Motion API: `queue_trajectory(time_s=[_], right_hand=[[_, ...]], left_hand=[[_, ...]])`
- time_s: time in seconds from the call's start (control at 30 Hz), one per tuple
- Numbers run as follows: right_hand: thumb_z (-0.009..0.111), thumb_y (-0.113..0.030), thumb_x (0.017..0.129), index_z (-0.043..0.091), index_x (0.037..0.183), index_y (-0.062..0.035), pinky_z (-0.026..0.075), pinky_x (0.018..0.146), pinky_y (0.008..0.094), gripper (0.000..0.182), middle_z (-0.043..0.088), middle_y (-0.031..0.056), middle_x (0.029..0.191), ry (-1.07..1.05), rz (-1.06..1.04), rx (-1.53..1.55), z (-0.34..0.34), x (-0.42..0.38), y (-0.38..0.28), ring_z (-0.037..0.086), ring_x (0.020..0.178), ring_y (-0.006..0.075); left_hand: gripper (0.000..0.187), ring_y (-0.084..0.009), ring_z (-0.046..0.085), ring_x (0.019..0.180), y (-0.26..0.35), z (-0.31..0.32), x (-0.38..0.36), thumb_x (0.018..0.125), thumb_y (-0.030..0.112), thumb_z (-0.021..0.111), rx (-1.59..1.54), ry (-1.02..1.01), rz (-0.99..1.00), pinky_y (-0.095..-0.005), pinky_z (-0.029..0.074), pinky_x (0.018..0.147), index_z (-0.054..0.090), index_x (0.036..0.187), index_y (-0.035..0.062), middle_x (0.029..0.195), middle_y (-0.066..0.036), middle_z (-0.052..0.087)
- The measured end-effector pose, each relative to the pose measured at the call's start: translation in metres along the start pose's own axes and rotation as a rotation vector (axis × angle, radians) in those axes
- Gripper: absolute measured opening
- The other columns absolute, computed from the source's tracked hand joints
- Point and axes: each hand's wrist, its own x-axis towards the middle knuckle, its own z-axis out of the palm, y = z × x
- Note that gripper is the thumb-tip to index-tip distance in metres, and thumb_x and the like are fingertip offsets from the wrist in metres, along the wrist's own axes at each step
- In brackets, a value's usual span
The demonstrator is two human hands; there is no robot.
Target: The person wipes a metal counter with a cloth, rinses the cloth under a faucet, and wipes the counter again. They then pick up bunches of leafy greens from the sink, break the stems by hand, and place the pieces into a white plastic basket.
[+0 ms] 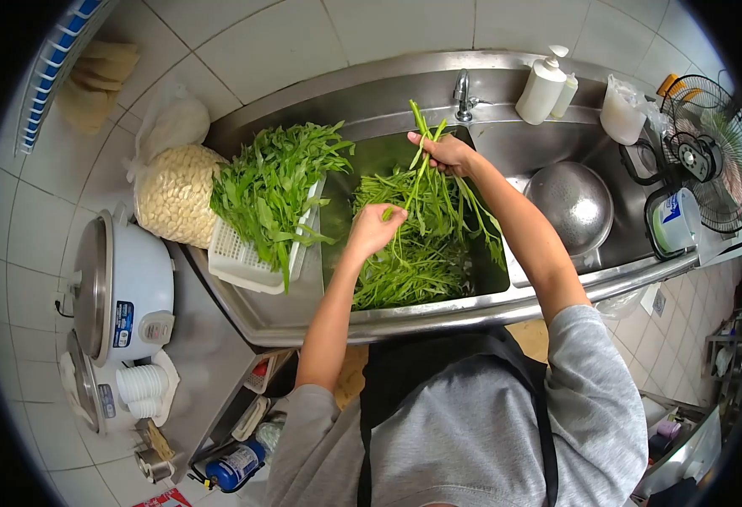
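My right hand (447,155) is closed around a few long green stems of a leafy vegetable that looks like water spinach (422,173), held above the left sink basin (492,275). Lower and to the left, my left hand (377,226) pinches part of a stem between thumb and fingers. Beneath both hands, a loose heap of the same greens (413,275) fills much of the basin. Left of the basin, a white perforated basket (248,269) is piled with leafy greens (274,182), some hanging over its side.
A faucet (464,97) rises behind the basins. In the right basin lies an upturned metal bowl (569,207). Pump bottles (542,89) and a fan (700,156) stand at the right. A bag of pale pieces (172,194) and a large cooker (138,283) are at the left.
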Motion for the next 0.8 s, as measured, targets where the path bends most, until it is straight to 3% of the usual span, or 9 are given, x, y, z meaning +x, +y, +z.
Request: queue_trajectory(time_s=[0.03, 0.17, 0.23, 0.37, 0.53, 0.6, 0.63, 0.7, 0.8], right_hand=[[0.055, -0.070, 0.069, 0.048, 0.063, -0.0118, 0.025, 0.040, 0.0225, 0.059, 0.039, -0.0039, 0.050, -0.003, -0.009, 0.008, 0.001, 0.000, 0.000, 0.033, 0.042, 0.0078], [0.055, -0.069, 0.069, 0.053, 0.064, -0.0099, 0.027, 0.040, 0.0243, 0.059, 0.043, -0.0018, 0.051, -0.006, -0.004, 0.028, 0.005, 0.001, 0.003, 0.036, 0.042, 0.0091], [0.056, -0.067, 0.070, 0.053, 0.064, -0.0097, 0.028, 0.040, 0.0246, 0.058, 0.044, -0.0013, 0.051, 0.010, -0.011, 0.038, 0.010, -0.007, 0.001, 0.037, 0.042, 0.0093], [0.058, -0.065, 0.070, 0.053, 0.062, -0.0081, 0.029, 0.040, 0.0254, 0.058, 0.047, 0.0001, 0.050, 0.048, -0.023, 0.067, 0.012, -0.011, -0.002, 0.038, 0.042, 0.0099], [0.058, -0.067, 0.069, 0.053, 0.061, -0.0072, 0.030, 0.041, 0.0262, 0.060, 0.048, 0.0005, 0.052, 0.000, 0.006, -0.044, 0.014, -0.004, -0.001, 0.039, 0.043, 0.0103], [0.059, -0.066, 0.068, 0.054, 0.062, -0.0070, 0.030, 0.041, 0.0266, 0.060, 0.048, 0.0002, 0.053, -0.035, 0.004, -0.041, 0.024, -0.002, -0.003, 0.040, 0.044, 0.0106], [0.060, -0.065, 0.068, 0.053, 0.061, -0.0080, 0.029, 0.039, 0.0249, 0.058, 0.046, -0.0009, 0.052, -0.074, -0.003, -0.040, 0.028, -0.002, -0.005, 0.039, 0.043, 0.0096], [0.064, -0.062, 0.068, 0.052, 0.060, -0.0093, 0.027, 0.039, 0.0231, 0.054, 0.044, -0.0026, 0.051, -0.167, 0.013, -0.094, 0.029, -0.006, -0.011, 0.037, 0.042, 0.0081], [0.066, -0.057, 0.069, 0.053, 0.060, -0.0098, 0.027, 0.039, 0.0222, 0.050, 0.045, -0.0035, 0.053, -0.247, 0.025, -0.245, 0.019, 0.002, 0.001, 0.038, 0.043, 0.0066]], left_hand=[[0.033, -0.0118, 0.048, 0.054, 0.003, 0.002, 0.000, 0.079, 0.032, 0.060, 0.001, 0.010, 0.015, -0.0304, 0.042, 0.056, 0.065, 0.087, 0.0004, 0.056, -0.007, 0.053], [0.027, -0.0174, 0.050, 0.049, 0.004, 0.008, 0.003, 0.079, 0.027, 0.053, 0.001, 0.124, -0.003, -0.0325, 0.041, 0.052, 0.064, 0.079, 0.0034, 0.054, -0.010, 0.054], [0.032, -0.0096, 0.038, 0.048, -0.011, 0.014, 0.010, 0.084, 0.028, 0.050, -0.300, 0.281, -0.143, -0.0272, 0.033, 0.047, 0.054, 0.068, 0.0014, 0.053, -0.001, 0.043], [0.028, -0.0084, 0.033, 0.048, -0.049, 0.022, 0.012, 0.090, 0.026, 0.039, -0.778, 0.357, -0.257, -0.0252, 0.030, 0.044, 0.043, 0.069, 0.0072, 0.059, 0.002, 0.034], [0.032, -0.0100, 0.041, 0.053, -0.032, 0.004, 0.012, 0.089, 0.032, 0.049, -0.603, 0.391, -0.201, -0.0263, 0.039, 0.052, 0.049, 0.077, 0.0021, 0.062, 0.001, 0.043], [0.033, -0.0151, 0.053, 0.062, -0.018, 0.006, 0.021, 0.086, 0.032, 0.055, -0.137, 0.356, 0.263, -0.0296, 0.044, 0.063, 0.057, 0.088, -0.0004, 0.072, -0.005, 0.058], [0.033, -0.0151, 0.053, 0.062, -0.006, 0.001, 0.020, 0.086, 0.032, 0.055, -0.139, 0.366, 0.260, -0.0296, 0.044, 0.063, 0.057, 0.088, -0.0004, 0.072, -0.005, 0.058], [0.030, -0.0181, 0.058, 0.075, 0.013, -0.012, 0.020, 0.085, 0.029, 0.055, -0.001, -0.018, -0.025, -0.0316, 0.044, 0.072, 0.061, 0.093, 0.0011, 0.083, -0.010, 0.064], [0.027, -0.0164, 0.058, 0.075, -0.006, -0.014, 0.022, 0.084, 0.027, 0.054, -0.123, 0.172, 0.042, -0.0308, 0.044, 0.072, 0.063, 0.087, 0.0008, 0.078, -0.011, 0.064]])
